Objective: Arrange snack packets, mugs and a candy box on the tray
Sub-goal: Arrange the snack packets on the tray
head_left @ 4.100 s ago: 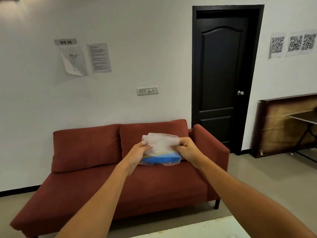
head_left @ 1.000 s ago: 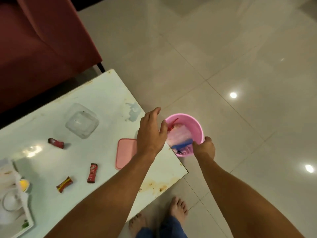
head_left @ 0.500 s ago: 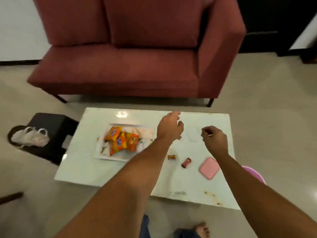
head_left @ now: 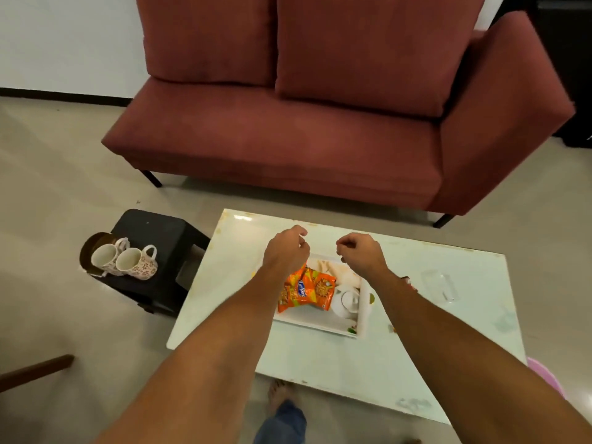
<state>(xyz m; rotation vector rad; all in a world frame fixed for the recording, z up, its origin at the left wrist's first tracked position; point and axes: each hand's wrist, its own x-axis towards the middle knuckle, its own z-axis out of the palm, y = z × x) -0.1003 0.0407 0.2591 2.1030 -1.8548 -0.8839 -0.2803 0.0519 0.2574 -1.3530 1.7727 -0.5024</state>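
A white tray (head_left: pixel 322 326) sits on the pale low table (head_left: pixel 416 363), holding orange snack packets (head_left: pixel 306 290). Both my hands hover above the tray's far edge, fingers curled in, with nothing visible in them: my left hand (head_left: pixel 285 251) over the packets, my right hand (head_left: pixel 360 251) just beside it. A clear candy box (head_left: pixel 439 285) lies on the table right of my right forearm. A red candy (head_left: pixel 409 281) peeks out by that forearm. Two floral mugs (head_left: pixel 126 262) stand on a black stool (head_left: pixel 157 235) left of the table.
A red sofa (head_left: pixel 288 123) stands behind the table. A pink bucket (head_left: pixel 546 378) shows at the table's right front corner. A wooden piece (head_left: pixel 35 370) lies on the floor at left. My foot (head_left: pixel 278 392) is under the table's near edge.
Earlier I put a plastic wrapper into the pink bucket. My view has since turned left to the tray, and both hands have moved from the right part of the table to above it.
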